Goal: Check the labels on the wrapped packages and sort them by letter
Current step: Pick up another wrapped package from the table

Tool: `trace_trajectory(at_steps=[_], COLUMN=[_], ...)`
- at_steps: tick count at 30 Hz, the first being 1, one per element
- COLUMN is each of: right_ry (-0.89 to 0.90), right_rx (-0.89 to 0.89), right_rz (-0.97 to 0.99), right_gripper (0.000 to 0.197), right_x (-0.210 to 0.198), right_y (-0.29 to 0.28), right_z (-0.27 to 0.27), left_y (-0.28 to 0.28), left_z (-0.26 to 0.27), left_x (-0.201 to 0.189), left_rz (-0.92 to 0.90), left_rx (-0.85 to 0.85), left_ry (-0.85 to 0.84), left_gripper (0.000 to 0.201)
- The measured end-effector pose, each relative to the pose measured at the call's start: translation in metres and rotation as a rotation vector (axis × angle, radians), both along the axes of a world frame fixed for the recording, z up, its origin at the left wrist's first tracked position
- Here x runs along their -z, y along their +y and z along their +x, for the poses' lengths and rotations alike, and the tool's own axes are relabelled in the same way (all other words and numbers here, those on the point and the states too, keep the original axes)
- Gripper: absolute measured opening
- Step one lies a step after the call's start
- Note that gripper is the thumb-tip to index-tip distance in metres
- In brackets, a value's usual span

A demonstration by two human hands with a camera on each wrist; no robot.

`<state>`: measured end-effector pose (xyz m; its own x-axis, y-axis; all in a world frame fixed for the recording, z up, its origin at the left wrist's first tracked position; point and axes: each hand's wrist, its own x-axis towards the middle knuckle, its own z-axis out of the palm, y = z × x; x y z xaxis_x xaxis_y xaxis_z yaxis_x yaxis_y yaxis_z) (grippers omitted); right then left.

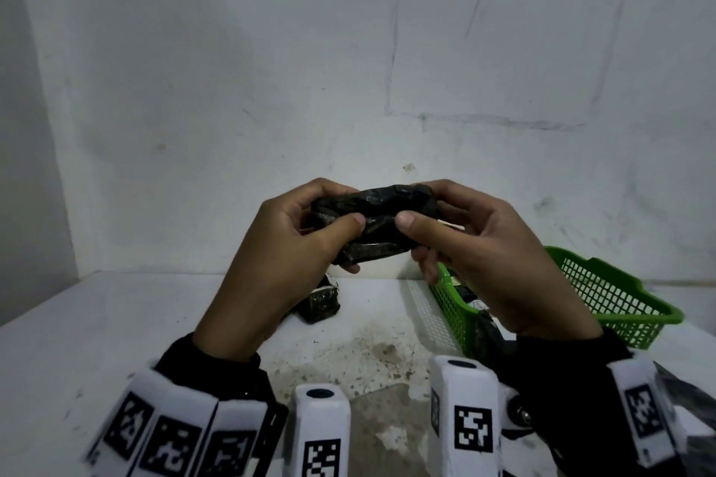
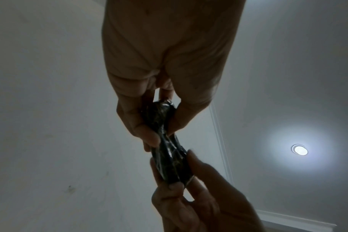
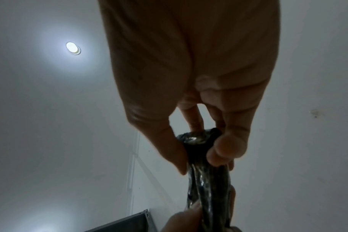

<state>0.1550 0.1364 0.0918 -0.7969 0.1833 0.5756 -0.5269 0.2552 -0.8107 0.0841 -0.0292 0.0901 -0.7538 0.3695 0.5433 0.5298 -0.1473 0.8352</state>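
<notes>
Above the white table [image 1: 116, 329], both hands pinch one black wrapped package [image 1: 377, 223], held up in the air: the left hand [image 1: 279, 259] grips its left end, the right hand [image 1: 499, 263] its right end, thumbs on the near face. Below lies another package [image 1: 319, 302]; to the right sits a green basket [image 1: 616, 298] holding more

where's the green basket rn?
Head view, right side: the green basket sits on the white table, below and behind the right hand, tilted, with dark packages inside.
</notes>
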Motion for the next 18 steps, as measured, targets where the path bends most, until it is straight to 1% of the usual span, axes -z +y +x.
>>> trace_trajectory(at_steps=[1,3,4,5,7,10,11,14,17,18], right_ry=[0.016,0.042,0.052,0.058,0.059,0.051,0.064,0.095,0.06,0.036], right_rx=[0.008,0.017,0.02,0.02,0.001,-0.005,0.006,0.039,0.032,0.02], right_rz=[0.012,0.018,0.015,0.006,-0.023,-0.021,-0.016,0.01,0.01,-0.002], right_gripper=[0.013,0.008,0.007,0.007,0.006,0.014,0.013,0.003,0.006,0.011], right_x=[-0.0001,-0.0001,0.0004,0.0008,0.0015,0.0015,0.0015,0.0007,0.0007,0.0006], right_y=[0.0011,0.0029,0.0033,0.0034,0.0024,-0.0003,-0.001,-0.0022,-0.002,-0.0019], right_z=[0.001,0.0017,0.001,-0.0002,-0.0034,-0.0053,-0.0053,-0.0038,-0.0035,-0.0027], left_y=[-0.001,-0.0019,-0.0018,-0.0017,-0.0028,-0.0047,-0.0054,-0.0039,-0.0018,-0.0016], left_z=[0.0021,0.0051,0.0059,0.0061,0.0048,0.0037,0.0039,0.0051,0.0036,0.0026], left_x=[-0.0016,-0.0038,-0.0042,-0.0045,-0.0043,-0.0042,-0.0046,-0.0054,-0.005,-0.0047], left_rz=[-0.005,-0.034,-0.043,-0.035,-0.005,0.005,0.002,-0.016,0.005,0.005], left_rx=[0.045,0.135,0.163,0.173,0.153,0.131,0.143,0.183,0.137,0.116], left_ry=[-0.031,-0.09,-0.106,-0.118,-0.102,-0.054,-0.058,-0.094,-0.092,-0.077], left_gripper=[0.009,0.019,0.021,0.019,0.015,0.016,0.017,0.033,0.026,0.024])
